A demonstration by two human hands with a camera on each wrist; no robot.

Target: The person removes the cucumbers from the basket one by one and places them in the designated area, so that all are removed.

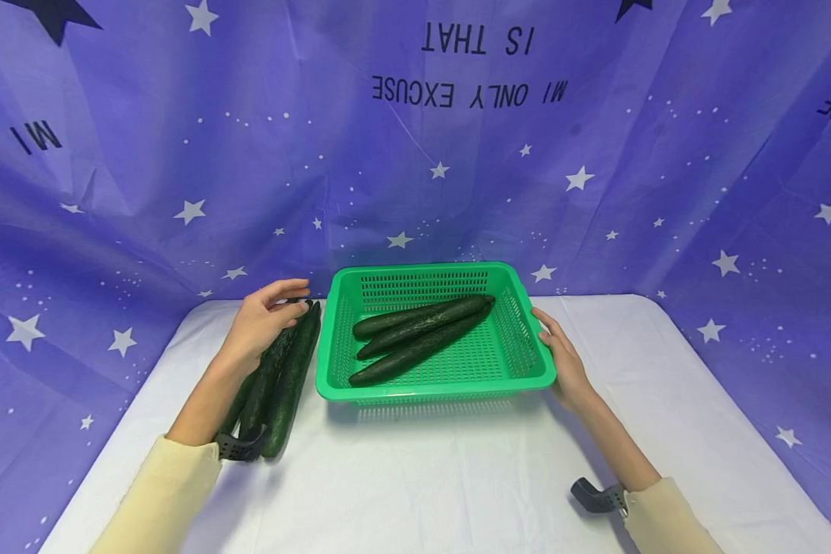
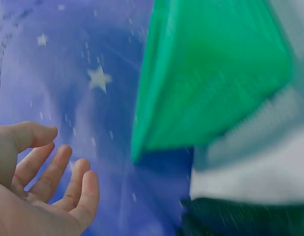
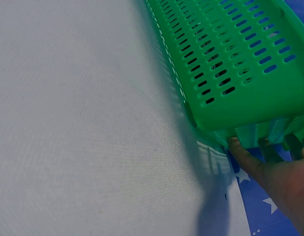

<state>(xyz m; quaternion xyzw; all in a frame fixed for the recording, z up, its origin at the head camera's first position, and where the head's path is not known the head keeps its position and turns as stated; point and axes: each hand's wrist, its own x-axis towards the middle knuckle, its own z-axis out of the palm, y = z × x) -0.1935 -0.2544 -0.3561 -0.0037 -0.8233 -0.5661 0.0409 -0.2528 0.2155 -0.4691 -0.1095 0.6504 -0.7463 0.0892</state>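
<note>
In the head view, a green plastic basket stands on the table with three dark green cucumbers lying lengthwise inside. My left hand is over the far end of a group of cucumbers to the left of the basket. Its fingers are loosely bent, and the left wrist view shows nothing between them. My right hand is at the basket's right end. In the right wrist view its fairly straight fingers touch the basket's end wall below the rim; the thumb is hidden there.
A white cloth covers the table. Behind and around it hangs a purple curtain with stars and lettering. Dark straps circle both wrists, the left strap overlapping the near ends of the cucumbers on the table.
</note>
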